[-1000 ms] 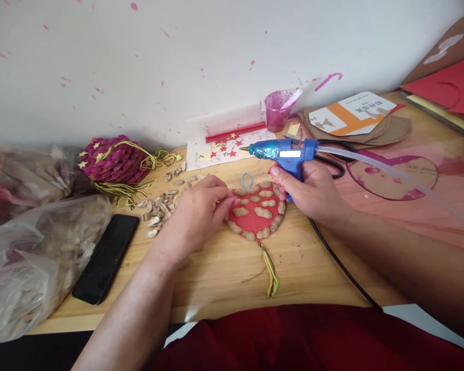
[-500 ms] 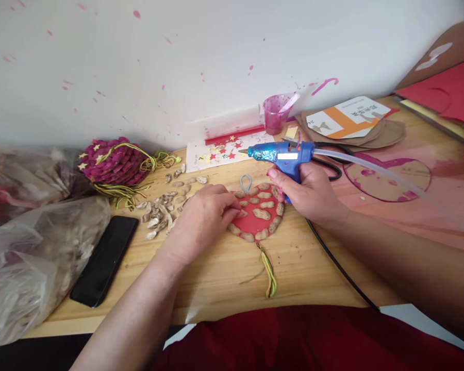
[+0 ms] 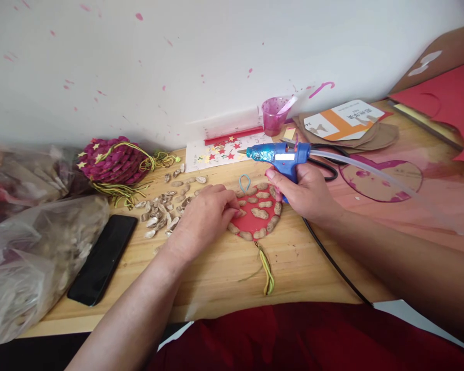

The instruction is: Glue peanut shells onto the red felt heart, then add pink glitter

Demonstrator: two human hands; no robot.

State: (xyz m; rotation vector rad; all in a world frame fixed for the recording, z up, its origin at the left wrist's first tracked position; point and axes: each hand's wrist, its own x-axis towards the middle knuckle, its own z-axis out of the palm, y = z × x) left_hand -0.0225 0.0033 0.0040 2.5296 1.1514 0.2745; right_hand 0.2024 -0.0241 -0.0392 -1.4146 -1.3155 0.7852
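A red disc (image 3: 251,222) lies on the wooden table, edged with peanut shells, with more shells (image 3: 259,213) stuck inside the ring. It has a blue loop (image 3: 245,182) at its top and a yellow-green tassel (image 3: 268,272) at its bottom. At the disc's left side, my left hand (image 3: 211,211) pinches a peanut shell (image 3: 240,212) against the red surface; the fingers partly hide it. My right hand (image 3: 307,190) is wrapped around a blue glue gun (image 3: 280,157) above the disc's right edge, its nozzle pointing left. A clear glue stick (image 3: 355,165) runs out of its back.
Loose peanut shells (image 3: 160,214) are heaped left of my left hand. Farther left lie a black phone (image 3: 102,260), a plastic bag (image 3: 34,273) and stacked purple ornaments (image 3: 114,159). A purple cup (image 3: 274,117) and cardboard pieces (image 3: 344,121) stand along the wall. The gun's black cord (image 3: 332,263) trails right.
The whole view has shifted slightly. My left hand stays on the shell at the disc, and my right hand keeps the glue gun in nearly the same place.
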